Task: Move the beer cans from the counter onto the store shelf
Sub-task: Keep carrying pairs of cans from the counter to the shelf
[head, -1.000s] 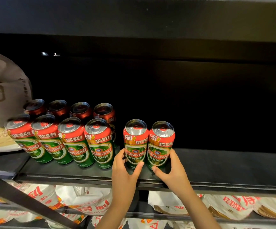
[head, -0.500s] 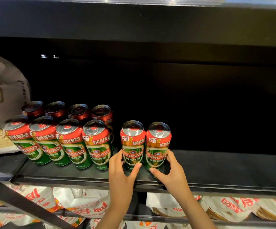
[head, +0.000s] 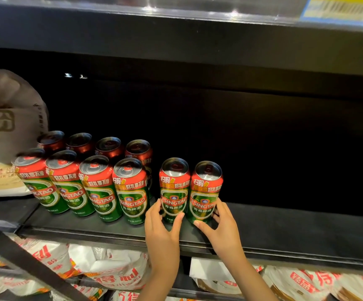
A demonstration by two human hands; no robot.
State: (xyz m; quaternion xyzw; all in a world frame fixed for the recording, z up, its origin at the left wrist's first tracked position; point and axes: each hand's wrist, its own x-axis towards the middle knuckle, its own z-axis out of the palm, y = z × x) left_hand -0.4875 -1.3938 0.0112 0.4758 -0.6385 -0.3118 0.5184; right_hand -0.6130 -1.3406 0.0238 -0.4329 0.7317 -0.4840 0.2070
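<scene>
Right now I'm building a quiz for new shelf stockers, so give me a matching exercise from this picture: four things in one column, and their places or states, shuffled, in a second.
Things:
1. left hand
2. right hand
3. front row of four cans
4. flour sack

Places or states:
A. at the far left end of the shelf, behind the cans
B. grips the rightmost can
C. stands left of the two held cans, with a gap between
D. grips the can nearer the row

Pairs: 1-D, 2-B, 3-C, 4-A
</scene>
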